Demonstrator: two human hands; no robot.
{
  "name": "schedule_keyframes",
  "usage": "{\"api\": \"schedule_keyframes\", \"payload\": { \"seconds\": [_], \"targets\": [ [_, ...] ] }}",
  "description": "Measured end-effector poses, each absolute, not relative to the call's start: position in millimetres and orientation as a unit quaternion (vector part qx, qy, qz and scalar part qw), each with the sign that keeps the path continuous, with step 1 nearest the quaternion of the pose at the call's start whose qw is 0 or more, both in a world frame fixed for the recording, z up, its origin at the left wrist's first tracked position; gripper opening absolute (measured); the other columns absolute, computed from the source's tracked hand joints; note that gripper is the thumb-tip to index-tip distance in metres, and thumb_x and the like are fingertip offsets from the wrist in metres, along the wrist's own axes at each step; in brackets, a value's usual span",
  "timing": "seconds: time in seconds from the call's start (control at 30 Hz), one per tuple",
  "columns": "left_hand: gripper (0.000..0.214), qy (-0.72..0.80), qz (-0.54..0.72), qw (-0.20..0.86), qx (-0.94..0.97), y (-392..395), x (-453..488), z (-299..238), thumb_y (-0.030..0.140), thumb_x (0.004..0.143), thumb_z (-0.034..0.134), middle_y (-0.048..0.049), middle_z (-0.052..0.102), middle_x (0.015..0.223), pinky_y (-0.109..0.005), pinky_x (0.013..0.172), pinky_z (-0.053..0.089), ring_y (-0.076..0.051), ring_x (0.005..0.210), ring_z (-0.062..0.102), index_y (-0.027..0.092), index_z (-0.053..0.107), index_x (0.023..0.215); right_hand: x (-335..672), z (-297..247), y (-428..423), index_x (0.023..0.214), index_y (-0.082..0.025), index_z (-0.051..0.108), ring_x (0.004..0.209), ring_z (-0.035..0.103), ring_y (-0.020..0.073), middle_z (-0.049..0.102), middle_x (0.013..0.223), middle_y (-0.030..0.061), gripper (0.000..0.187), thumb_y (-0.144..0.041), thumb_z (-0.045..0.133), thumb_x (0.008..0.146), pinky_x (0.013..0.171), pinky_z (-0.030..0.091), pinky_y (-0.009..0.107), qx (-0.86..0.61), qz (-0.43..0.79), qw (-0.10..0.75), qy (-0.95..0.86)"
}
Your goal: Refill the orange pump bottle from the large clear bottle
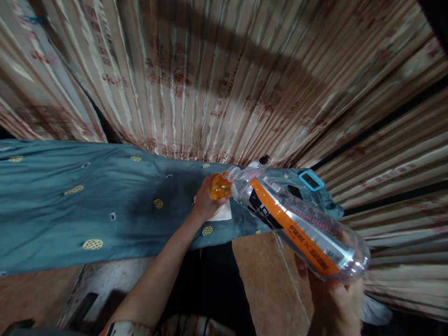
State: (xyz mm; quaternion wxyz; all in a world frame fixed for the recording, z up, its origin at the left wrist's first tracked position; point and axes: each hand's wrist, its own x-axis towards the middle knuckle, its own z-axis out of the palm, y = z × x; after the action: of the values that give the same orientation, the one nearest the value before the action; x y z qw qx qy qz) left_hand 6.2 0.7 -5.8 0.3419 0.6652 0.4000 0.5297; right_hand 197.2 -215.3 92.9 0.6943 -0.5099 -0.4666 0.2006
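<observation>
My left hand is wrapped around a small clear container of orange liquid above the bed-like cloth surface. In my right hand is a large clear plastic bottle with an orange, black and silver label, held near its base. The bottle is tilted, base toward me on the right and neck to the left, its mouth right at the top of the small container. Whether the two touch, I cannot tell. Little or no liquid shows inside the large bottle. Under my left hand lies a white paper or tissue.
A teal cloth with yellow pineapple prints covers the narrow surface. At its right end sit a blue-framed digital device and a dark flat object. Patterned curtains hang behind and on the right. Tiled floor shows below.
</observation>
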Motion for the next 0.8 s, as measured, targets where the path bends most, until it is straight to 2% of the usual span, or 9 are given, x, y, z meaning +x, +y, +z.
{"api": "schedule_keyframes", "payload": {
  "seconds": [0.3, 0.43, 0.53, 0.67, 0.8],
  "targets": [
    [0.055, 0.395, 0.524, 0.352, 0.667, 0.5, 5.4, -4.4, 0.024, 0.068, 0.082, -0.0054, 0.069, 0.114, -0.045, 0.099, 0.056, -0.027, 0.11, 0.068, 0.023, 0.058, 0.117, 172.0, 109.2, -213.6, 0.132, -0.022, 0.058, 0.067, 0.046, 0.018, 0.06, 0.096, 0.0091, 0.07, -0.05, 0.082, 0.072, 0.051, 0.035, 0.03, -0.549, 0.198, 0.694, -0.423],
    [0.054, 0.394, 0.525, 0.349, 0.669, 0.8, 5.8, -5.0, 0.025, 0.068, 0.081, -0.0058, 0.069, 0.114, -0.044, 0.098, 0.056, -0.027, 0.11, 0.069, 0.022, 0.058, 0.116, 185.2, 104.5, -212.7, 0.131, -0.021, 0.059, 0.058, 0.044, 0.0165, 0.057, 0.087, 0.0064, 0.069, -0.046, 0.083, 0.07, 0.049, 0.035, 0.031, -0.527, 0.191, 0.685, -0.466],
    [0.055, 0.393, 0.527, 0.353, 0.665, 0.9, 6.1, -5.6, 0.026, 0.067, 0.081, -0.0064, 0.069, 0.113, -0.044, 0.098, 0.056, -0.027, 0.109, 0.069, 0.021, 0.057, 0.117, 195.0, 98.9, -213.4, 0.132, -0.022, 0.059, 0.062, 0.048, 0.019, 0.059, 0.09, 0.009, 0.068, -0.041, 0.081, 0.07, 0.051, 0.038, 0.032, -0.519, 0.186, 0.688, -0.472],
    [0.056, 0.395, 0.529, 0.358, 0.66, 0.8, 6.4, -5.9, 0.025, 0.067, 0.081, -0.006, 0.069, 0.114, -0.045, 0.099, 0.056, -0.027, 0.11, 0.069, 0.022, 0.056, 0.117, 195.1, 98.6, -212.3, 0.134, -0.022, 0.058, 0.063, 0.047, 0.0189, 0.06, 0.094, 0.0102, 0.074, -0.044, 0.083, 0.067, 0.054, 0.042, 0.036, -0.531, 0.183, 0.691, -0.454],
    [0.057, 0.398, 0.527, 0.36, 0.658, 0.0, 6.0, -4.8, 0.026, 0.067, 0.082, -0.0066, 0.069, 0.115, -0.044, 0.099, 0.056, -0.027, 0.111, 0.069, 0.022, 0.056, 0.118, 189.4, 102.8, -209.8, 0.135, -0.021, 0.058, 0.057, 0.045, 0.0173, 0.059, 0.089, 0.0085, 0.075, -0.046, 0.082, 0.069, 0.048, 0.036, 0.032, -0.527, 0.188, 0.683, -0.469]
  ]
}}
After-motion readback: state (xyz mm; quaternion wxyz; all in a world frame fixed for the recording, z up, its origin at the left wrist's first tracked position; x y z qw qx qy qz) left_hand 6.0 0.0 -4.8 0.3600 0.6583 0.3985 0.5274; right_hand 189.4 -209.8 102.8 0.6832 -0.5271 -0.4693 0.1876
